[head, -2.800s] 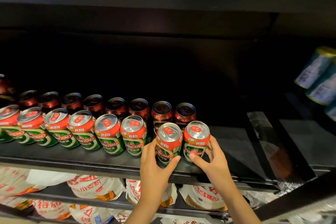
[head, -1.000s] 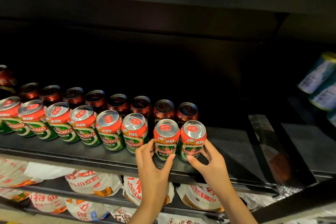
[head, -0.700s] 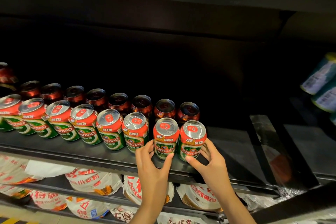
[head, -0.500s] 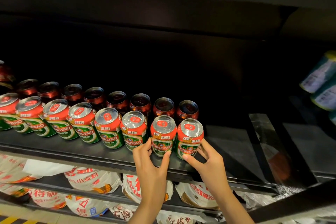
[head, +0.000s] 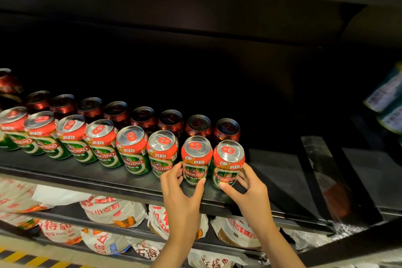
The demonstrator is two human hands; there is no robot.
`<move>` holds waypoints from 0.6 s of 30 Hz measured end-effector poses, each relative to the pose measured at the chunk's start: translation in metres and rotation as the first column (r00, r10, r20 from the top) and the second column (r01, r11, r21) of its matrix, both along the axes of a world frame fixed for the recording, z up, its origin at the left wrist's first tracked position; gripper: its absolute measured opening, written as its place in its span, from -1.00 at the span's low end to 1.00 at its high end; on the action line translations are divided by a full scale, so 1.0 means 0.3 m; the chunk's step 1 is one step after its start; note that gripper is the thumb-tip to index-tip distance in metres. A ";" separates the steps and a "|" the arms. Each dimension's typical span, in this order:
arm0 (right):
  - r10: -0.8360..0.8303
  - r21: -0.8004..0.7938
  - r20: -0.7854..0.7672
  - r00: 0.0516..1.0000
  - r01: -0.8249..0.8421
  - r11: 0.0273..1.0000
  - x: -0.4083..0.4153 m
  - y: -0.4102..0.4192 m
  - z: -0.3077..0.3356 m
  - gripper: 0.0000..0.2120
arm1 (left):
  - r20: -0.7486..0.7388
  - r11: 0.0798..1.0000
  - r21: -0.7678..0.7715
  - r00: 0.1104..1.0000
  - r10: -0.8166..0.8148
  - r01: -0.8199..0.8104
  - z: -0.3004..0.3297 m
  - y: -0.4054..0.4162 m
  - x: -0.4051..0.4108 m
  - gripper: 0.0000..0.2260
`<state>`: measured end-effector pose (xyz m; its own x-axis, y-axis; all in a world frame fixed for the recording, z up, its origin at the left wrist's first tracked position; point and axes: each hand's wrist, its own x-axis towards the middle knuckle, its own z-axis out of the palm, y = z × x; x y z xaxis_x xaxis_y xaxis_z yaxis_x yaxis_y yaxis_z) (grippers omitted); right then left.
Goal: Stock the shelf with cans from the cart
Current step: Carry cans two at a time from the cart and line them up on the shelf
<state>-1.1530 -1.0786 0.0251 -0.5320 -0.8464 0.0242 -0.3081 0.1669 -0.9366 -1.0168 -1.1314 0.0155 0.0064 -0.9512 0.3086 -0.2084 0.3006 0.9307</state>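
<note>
Two red-and-green beer cans stand upright at the right end of the front row on the dark shelf [head: 278, 172]. My left hand [head: 181, 191] grips the left can [head: 196, 159] low down, thumb on its right side and fingers on its left. My right hand [head: 250, 187] holds the right can [head: 228, 163], thumb in front and fingers behind. A front row of several matching cans [head: 102, 143] runs off to the left, with a back row of cans [head: 171, 122] in shadow behind. The cart is out of view.
Right of the held cans the shelf surface is bare up to a black divider [head: 319, 172]. Pale cans [head: 389, 102] lie in the neighbouring bay at far right. White printed bags [head: 113, 211] fill the shelves below. Yellow-and-black floor tape [head: 19, 259] shows at bottom left.
Both cans have settled a little further left and back, closing up to the front row, with their labels turned to face forward. Both hands keep their grips and have slid slightly lower.
</note>
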 end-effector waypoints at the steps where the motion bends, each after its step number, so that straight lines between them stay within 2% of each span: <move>1: 0.001 -0.002 0.012 1.000 -0.001 1.000 -0.001 0.000 0.000 -0.39 | 0.005 1.000 0.010 1.000 -0.002 0.002 -0.002 -0.001 0.005 -0.53; 6: 0.011 0.003 0.051 0.999 -0.011 1.000 -0.005 0.002 -0.001 -0.38 | 0.036 0.996 0.038 0.997 0.074 -0.076 -0.018 0.005 0.071 -0.57; 9: 0.012 0.011 0.051 0.999 -0.013 1.000 -0.005 0.003 -0.001 -0.38 | 0.072 0.991 0.012 0.989 0.132 -0.134 -0.012 -0.001 0.114 -0.49; 12: 0.012 0.015 0.061 0.998 -0.013 1.000 -0.004 0.004 0.003 -0.38 | 0.110 0.991 0.028 0.986 0.126 -0.129 -0.011 -0.011 0.128 -0.42; 18: 0.001 0.011 0.070 0.998 -0.002 1.000 0.008 0.006 0.014 -0.38 | 0.121 0.994 0.039 0.987 0.102 -0.107 -0.016 -0.006 0.135 -0.39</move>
<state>-1.1506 -1.0767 0.0293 -0.5310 -0.8471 -0.0228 -0.2419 0.1774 -0.9539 -0.9764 -1.1330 0.0106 0.0721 -0.9601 0.2701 -0.3465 0.2298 0.9095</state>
